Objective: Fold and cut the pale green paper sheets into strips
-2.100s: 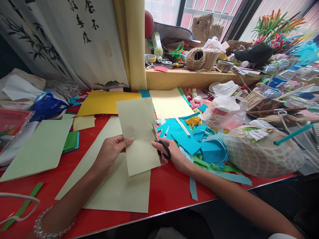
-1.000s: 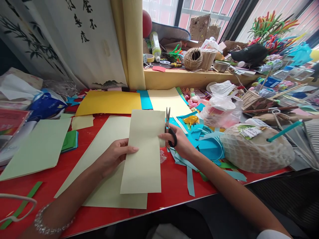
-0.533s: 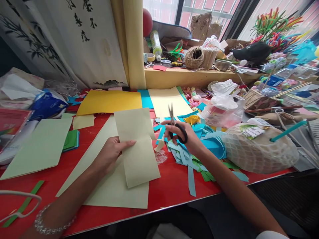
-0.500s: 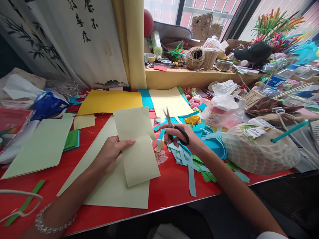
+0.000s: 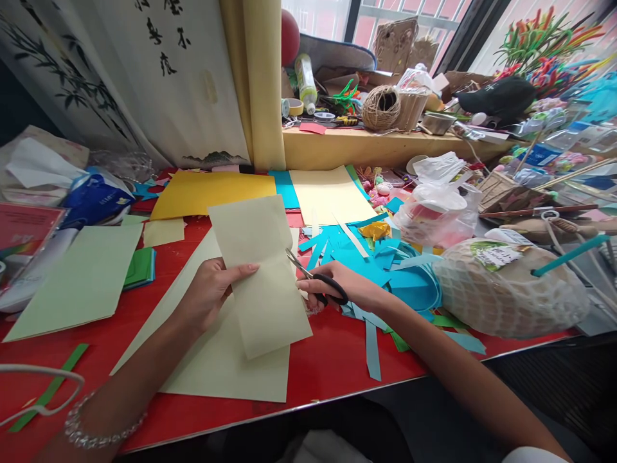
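My left hand point(image 5: 216, 286) pinches a creased sheet of pale green paper point(image 5: 274, 312) by its left edge, thumb on top. In my right hand point(image 5: 344, 286) is a pair of scissors point(image 5: 332, 286) with black handles. Their blades point up and left, at the sheet's right edge near the crease. Beneath the held piece, a larger pale green sheet point(image 5: 231, 376) lies flat on the red table. Blue paper strips point(image 5: 372, 350) are scattered beside and under my right hand.
On the left lie more pale green sheets point(image 5: 81, 276) and a small green paper stack point(image 5: 139, 270). Yellow card point(image 5: 216, 193) and cream paper point(image 5: 330, 193) lie at the back. A net-wrapped coconut point(image 5: 511, 289) with a straw stands right of my forearm. A cluttered ledge point(image 5: 361, 145) runs behind.
My right hand has moved left and down, bringing the scissors from beside the held sheet to its right edge. The held sheet has shifted slightly up and left.
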A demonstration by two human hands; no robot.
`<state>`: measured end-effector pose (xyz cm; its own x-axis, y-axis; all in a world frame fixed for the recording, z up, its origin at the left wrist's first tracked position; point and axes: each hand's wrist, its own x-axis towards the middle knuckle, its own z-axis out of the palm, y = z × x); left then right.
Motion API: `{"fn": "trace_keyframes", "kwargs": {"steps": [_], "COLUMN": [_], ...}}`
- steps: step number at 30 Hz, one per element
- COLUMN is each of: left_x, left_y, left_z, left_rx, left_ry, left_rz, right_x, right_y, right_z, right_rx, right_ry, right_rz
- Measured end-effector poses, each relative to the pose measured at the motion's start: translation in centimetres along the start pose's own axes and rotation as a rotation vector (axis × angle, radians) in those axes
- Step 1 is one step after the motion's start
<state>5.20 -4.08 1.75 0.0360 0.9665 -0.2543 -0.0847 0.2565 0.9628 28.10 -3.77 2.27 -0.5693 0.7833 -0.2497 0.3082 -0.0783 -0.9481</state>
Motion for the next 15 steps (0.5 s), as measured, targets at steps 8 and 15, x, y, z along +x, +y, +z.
{"fn": "trace_keyframes", "kwargs": {"steps": [8, 15], "left_x": [-0.07, -0.28], "left_y": [-0.06, -0.26], "left_z": [0.01, 0.22], "left_rx": [-0.014, -0.005], "left_ry": [0.012, -0.082], "left_rz": [-0.004, -0.063], "right_x": [0.04, 0.20], "right_y": [0.38, -0.29], "right_z": [0.24, 0.92], "right_rx": [0.027, 0.060], "right_ry": [-0.043, -0.005], "right_rz": [-0.005, 0.034]}}
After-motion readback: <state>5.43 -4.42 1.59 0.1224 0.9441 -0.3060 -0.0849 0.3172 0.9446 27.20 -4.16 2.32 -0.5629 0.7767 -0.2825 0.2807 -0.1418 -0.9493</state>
